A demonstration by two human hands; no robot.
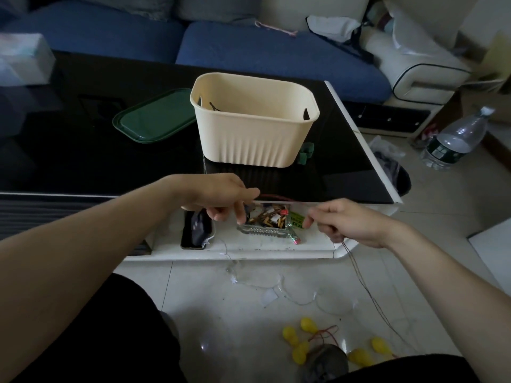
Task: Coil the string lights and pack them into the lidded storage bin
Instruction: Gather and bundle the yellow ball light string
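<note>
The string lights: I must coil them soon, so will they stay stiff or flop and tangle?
Probably floppy: the string lights droop from the right hand and lie in loose curves on the floor. The yellow bulbs lie scattered, so snagging seems likely.

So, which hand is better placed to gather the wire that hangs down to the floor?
The right hand, I judge. It already holds the thin wire, which runs from it down toward the yellow bulbs. The left hand only pinches the stretched end near the table edge.
</note>
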